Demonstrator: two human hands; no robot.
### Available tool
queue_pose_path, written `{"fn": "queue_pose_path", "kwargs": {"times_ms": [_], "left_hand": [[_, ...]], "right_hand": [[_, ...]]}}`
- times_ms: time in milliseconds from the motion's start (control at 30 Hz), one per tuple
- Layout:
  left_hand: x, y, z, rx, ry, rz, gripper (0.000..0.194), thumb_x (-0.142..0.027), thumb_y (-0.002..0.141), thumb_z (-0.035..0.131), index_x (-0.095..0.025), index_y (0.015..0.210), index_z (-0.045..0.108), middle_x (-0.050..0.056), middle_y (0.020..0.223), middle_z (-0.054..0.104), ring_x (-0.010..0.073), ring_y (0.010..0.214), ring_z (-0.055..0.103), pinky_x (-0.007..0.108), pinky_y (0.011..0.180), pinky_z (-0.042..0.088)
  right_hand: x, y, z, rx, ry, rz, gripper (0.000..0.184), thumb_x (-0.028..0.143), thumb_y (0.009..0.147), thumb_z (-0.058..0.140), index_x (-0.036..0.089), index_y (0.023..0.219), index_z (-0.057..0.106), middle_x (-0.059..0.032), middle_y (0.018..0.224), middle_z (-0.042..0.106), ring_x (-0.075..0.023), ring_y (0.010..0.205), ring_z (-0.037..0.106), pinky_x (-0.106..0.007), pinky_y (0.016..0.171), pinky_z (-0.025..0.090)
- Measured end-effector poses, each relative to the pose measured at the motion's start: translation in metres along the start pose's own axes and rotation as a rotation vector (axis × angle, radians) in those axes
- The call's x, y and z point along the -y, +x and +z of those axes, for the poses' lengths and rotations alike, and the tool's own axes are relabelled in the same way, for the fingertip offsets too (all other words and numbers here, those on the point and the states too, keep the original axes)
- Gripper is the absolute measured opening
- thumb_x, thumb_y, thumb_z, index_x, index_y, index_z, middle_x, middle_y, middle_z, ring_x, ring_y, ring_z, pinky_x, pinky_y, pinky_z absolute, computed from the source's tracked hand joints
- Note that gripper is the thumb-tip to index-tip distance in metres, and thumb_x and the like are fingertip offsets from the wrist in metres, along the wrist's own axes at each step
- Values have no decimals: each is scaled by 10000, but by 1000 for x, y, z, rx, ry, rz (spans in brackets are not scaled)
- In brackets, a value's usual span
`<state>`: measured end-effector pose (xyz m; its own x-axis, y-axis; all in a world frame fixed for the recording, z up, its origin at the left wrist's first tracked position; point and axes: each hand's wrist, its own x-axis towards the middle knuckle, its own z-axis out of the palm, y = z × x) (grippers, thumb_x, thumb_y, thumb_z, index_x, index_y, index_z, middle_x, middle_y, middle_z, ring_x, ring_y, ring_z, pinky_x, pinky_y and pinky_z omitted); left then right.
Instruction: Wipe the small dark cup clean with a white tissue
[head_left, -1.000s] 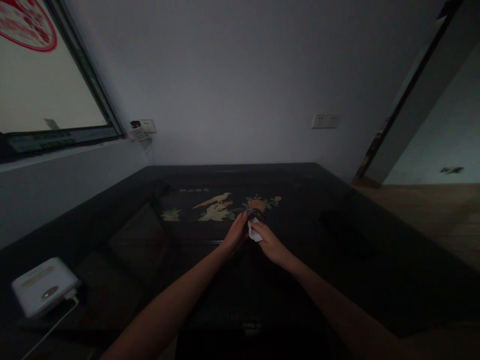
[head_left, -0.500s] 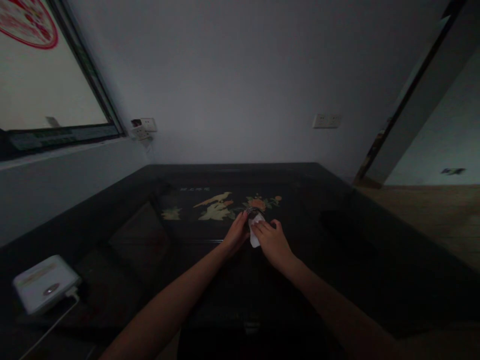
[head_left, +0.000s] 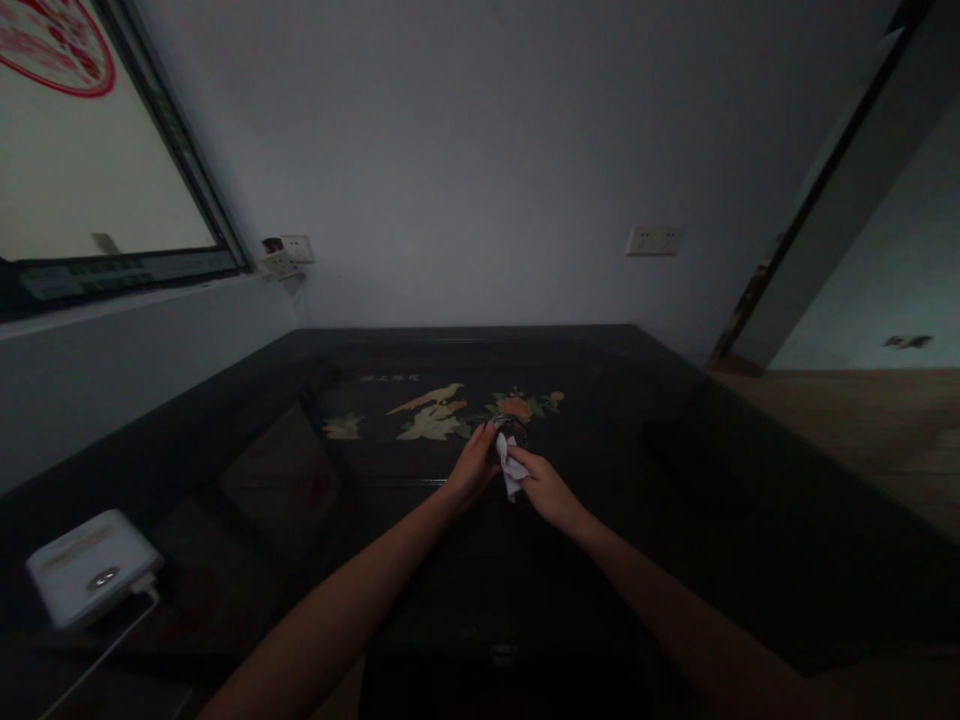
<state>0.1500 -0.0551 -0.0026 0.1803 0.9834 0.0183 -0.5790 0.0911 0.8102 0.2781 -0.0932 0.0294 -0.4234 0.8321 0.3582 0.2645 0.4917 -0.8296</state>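
Over the dark tabletop, my left hand is wrapped round the left side of a small, dark, shiny, round-rimmed object. Dim light hides its exact kind. My right hand pinches a crumpled white tissue between thumb and fingers. The tissue lies against the near side of the round-rimmed object, and its lower end hangs down.
Inlaid birds and flowers decorate the tabletop beyond my hands. A white box with a cable stands at the left. Sockets are on the wall behind, and a window is at left.
My right hand has gone from fingers spread flat over the tissue to pinching it, a little lower. The tissue is more bunched and more of the round rim shows. My left hand stays put.
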Motion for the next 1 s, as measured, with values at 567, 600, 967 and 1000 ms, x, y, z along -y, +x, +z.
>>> {"fn": "queue_pose_path", "kwargs": {"times_ms": [567, 600, 967, 1000], "left_hand": [[-2, -2, 6, 15, 136, -35, 482, -533, 726, 619, -181, 1050, 561, 54, 946, 604, 127, 717, 556, 200, 531, 448], [-2, -2, 6, 15, 149, -32, 474, -527, 725, 624, -181, 1043, 559, 52, 941, 603, 125, 712, 554, 197, 527, 445], [-3, -5, 8, -10, 138, 37, 372, -461, 747, 622, -196, 995, 539, 14, 852, 576, 120, 726, 541, 209, 610, 445], [-3, -4, 8, -18, 143, 33, 379, -462, 743, 627, -192, 992, 538, 13, 840, 570, 118, 718, 537, 207, 606, 442]], "right_hand": [[0, -3, -20, 107, -979, -125, 358, 83, 858, 400, 184, 1121, 622, -119, 1259, 575, -225, 1229, 462, -383, 936, 421], [0, -4, -18, 105, -967, -103, 363, 87, 858, 395, 179, 1130, 617, -124, 1249, 579, -227, 1203, 482, -376, 929, 427], [-4, 2, 1, -28, 233, 153, 396, 127, 750, 415, 196, 1071, 636, -31, 944, 672, -171, 784, 599, -299, 706, 506], [-5, 3, 2, -50, 337, 182, 397, 152, 755, 427, 198, 1096, 623, -24, 942, 672, -167, 749, 597, -293, 673, 509]]}}
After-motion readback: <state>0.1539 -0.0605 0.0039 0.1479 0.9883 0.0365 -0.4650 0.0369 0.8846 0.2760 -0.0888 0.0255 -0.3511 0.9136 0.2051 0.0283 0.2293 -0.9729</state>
